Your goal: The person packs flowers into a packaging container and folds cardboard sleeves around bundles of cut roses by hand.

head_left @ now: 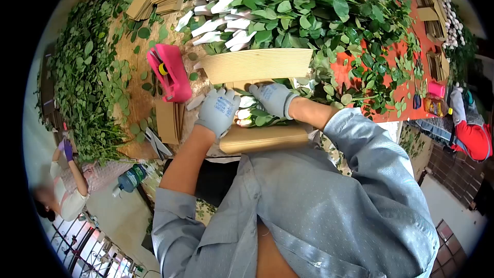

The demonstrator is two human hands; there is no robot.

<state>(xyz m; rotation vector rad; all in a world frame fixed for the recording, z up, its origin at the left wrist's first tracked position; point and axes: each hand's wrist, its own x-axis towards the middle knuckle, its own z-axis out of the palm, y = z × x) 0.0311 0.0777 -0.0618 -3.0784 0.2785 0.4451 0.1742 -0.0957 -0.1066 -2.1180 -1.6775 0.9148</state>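
Note:
My left hand (218, 111), in a grey glove with blue print, lies palm down with its fingers stretched out. It rests by the inner side of a corrugated cardboard sheet (257, 66) that stands up beyond both hands. My right hand (274, 99), gloved the same way, reaches in from the right with fingers closed and partly hidden; what they hold, if anything, does not show. Between and below the hands are pale flower heads (244, 119) and green leaves (265, 119). Nearest my body, a curved cardboard flap (263, 139) rises at the table edge.
A pink tape dispenser (172, 74) stands left of the cardboard. Behind lie white-sleeved flowers (225, 1) with leafy stems (309, 7). Cardboard pieces (168, 121) and scissors-like blades (157, 143) sit at left. Another person (72, 190) wears purple gloves at far left.

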